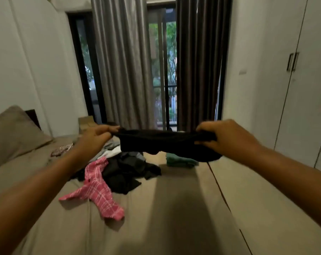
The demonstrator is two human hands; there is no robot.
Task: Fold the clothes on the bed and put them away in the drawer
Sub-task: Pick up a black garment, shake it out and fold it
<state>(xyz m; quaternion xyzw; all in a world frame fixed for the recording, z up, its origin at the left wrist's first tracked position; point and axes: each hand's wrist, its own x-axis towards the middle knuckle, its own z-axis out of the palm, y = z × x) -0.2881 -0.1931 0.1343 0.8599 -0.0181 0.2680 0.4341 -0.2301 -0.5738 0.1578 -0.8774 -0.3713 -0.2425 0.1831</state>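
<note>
A black garment (167, 142) above a beige bed (174, 208); below it, a pink-and-white checked shirt (97, 190), black clothes (126, 173), a green folded piece (180, 161); grey curtains (119, 61) behind.

A home bedroom.
A bed (156, 218) with a pillow (14, 133) at left, loose clothes (119, 172) on it, curtains (122, 67) far over a balcony door, a wardrobe (299, 89) at right.

Left hand (96, 134), right hand (224, 138) stretch black garment (165, 144) above bed (156, 218).
</note>
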